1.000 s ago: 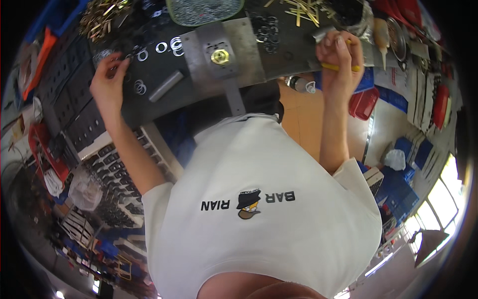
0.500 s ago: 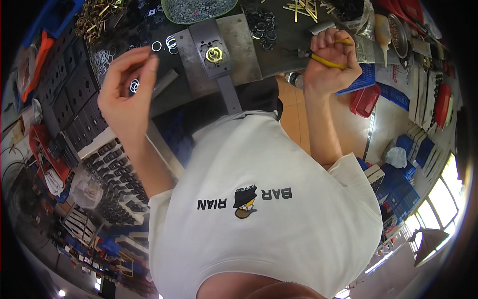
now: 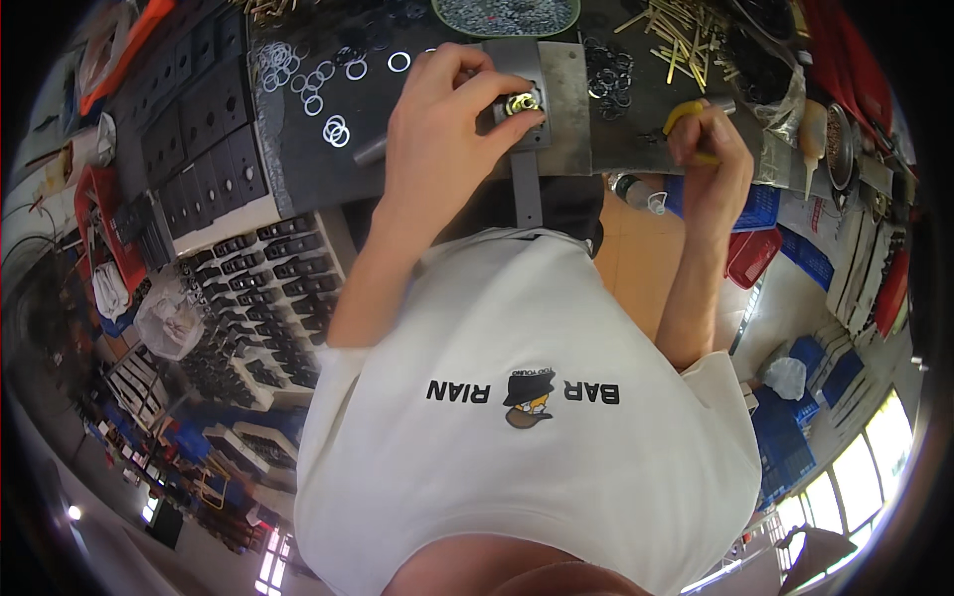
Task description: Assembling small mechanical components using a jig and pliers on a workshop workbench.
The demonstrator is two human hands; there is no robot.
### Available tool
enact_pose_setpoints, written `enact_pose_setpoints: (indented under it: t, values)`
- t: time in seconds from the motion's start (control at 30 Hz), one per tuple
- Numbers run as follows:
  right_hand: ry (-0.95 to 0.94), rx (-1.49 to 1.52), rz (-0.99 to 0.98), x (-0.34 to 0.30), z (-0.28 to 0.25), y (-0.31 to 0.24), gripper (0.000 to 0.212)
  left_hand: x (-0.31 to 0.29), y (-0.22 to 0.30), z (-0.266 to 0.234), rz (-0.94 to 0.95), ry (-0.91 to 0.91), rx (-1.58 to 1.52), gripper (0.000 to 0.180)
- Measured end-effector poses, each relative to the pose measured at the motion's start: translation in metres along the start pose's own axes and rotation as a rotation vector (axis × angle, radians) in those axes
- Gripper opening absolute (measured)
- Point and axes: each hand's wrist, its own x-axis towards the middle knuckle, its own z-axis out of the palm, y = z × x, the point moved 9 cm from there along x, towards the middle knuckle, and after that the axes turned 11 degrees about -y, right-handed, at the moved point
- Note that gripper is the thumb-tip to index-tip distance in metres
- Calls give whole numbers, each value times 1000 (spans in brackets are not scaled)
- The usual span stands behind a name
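My left hand (image 3: 442, 134) reaches over the dark metal plate (image 3: 538, 131) with thumb and index finger closed around a round brass-coloured part (image 3: 521, 103) set in it. Whether a small ring is also between those fingertips, I cannot make out. The plate lies on a wider grey metal block (image 3: 566, 109), and a narrow strap-like end points toward me. My right hand (image 3: 714, 149) is curled around yellow-handled pliers (image 3: 682, 116), off to the right of the block. The pliers' jaws are hard to see against the dark bench.
Flat metal rings (image 3: 314, 104) are scattered left of my left hand. Black rings (image 3: 610, 84) lie right of the block, with brass-coloured strips (image 3: 674, 40) beyond. A green-rimmed tray (image 3: 505, 32) of small grey pieces stands behind. Dark plates (image 3: 204, 179) line the left; a bottle (image 3: 636, 192) is below the bench edge.
My left hand has moved right from beside the loose rings onto the brass-coloured part. My right hand still holds the pliers, its wrist turned. The whole view has shifted a little.
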Motion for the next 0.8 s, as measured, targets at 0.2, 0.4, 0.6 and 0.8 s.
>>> enact_pose_setpoints:
  t: [0.2, 0.4, 0.6, 0.8]
  values:
    - [-318, 68, -4, 38, 41, -66, 40, -11, -12, 4, -55, 5, -170, 27]
    - [-823, 486, -323, 47, 110, -127, 38, -22, -29, 19, -193, -31, -543, 63]
    - [-585, 189, -65, 60, 133, -67, 42, -18, -29, 62, -260, -294, -1303, 101]
    - [-737, 188, -26, 64, 139, -69, 46, -15, -28, 68, -300, -350, -1376, 96]
